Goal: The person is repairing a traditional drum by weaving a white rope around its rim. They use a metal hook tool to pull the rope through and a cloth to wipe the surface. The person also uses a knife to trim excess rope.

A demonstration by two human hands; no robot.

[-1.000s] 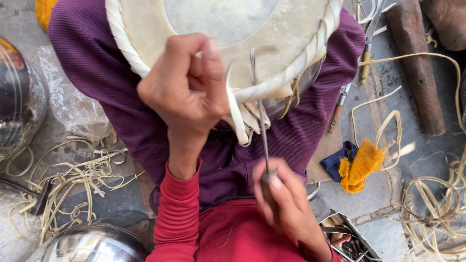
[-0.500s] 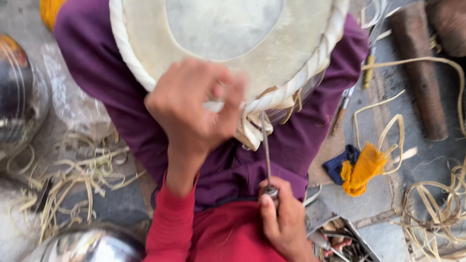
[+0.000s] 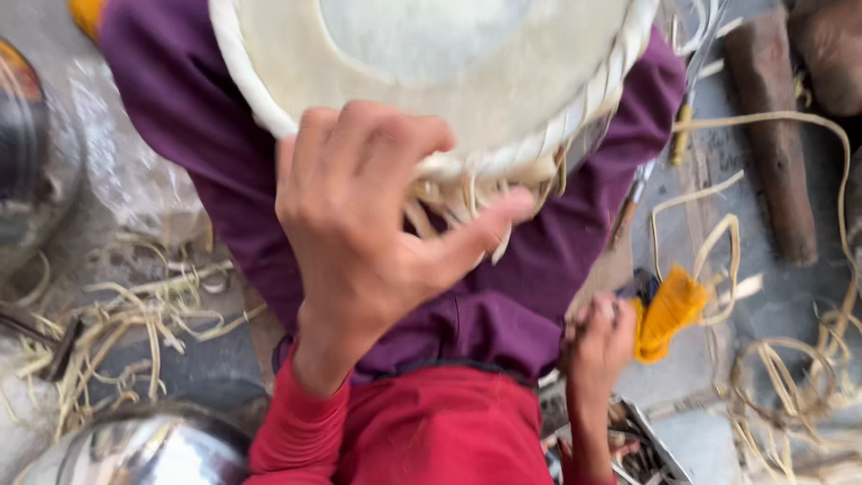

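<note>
Two hands showed in the head view: the left hand (image 3: pixel 377 224) gripped the laced rim of the pale drum (image 3: pixel 449 81) resting on the purple-clad lap, while the right hand (image 3: pixel 597 341) lay low beside a yellow cloth (image 3: pixel 669 310), its grip unclear.

I see no labels, signs or screens around me. The only packaging I can make out is a crumpled clear plastic bag (image 3: pixel 135 175) on the ground to my left, just beside my purple-clad leg. It is see-through with a greyish sheen and creased all over, and it lies loose rather than standing. It is too blurred for me to tell whether anything is inside it or printed on it. Nothing else near me has the look of a box, wrapper or carton.
</note>
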